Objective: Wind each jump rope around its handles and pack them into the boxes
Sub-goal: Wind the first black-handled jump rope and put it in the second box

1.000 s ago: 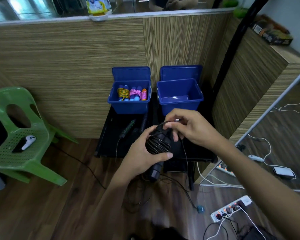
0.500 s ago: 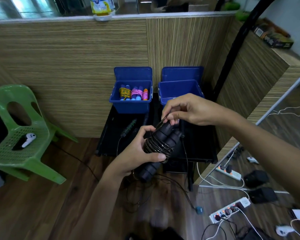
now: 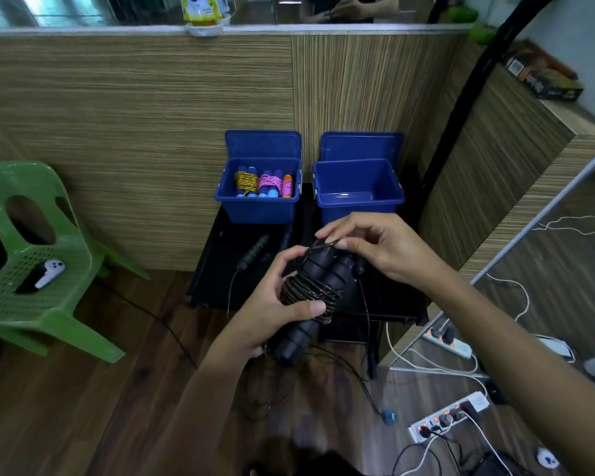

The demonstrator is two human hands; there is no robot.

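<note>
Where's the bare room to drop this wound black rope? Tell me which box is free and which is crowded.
The right blue box shows a bare floor, so it has the room. The left blue box is crowded with wound ropes side by side. The black table in front holds a green-striped handle, leaving only a bare strip along its left edge.

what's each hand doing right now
Left hand: grips the black handles round the wound rope.
Right hand: pinches the rope above the handles.
</note>
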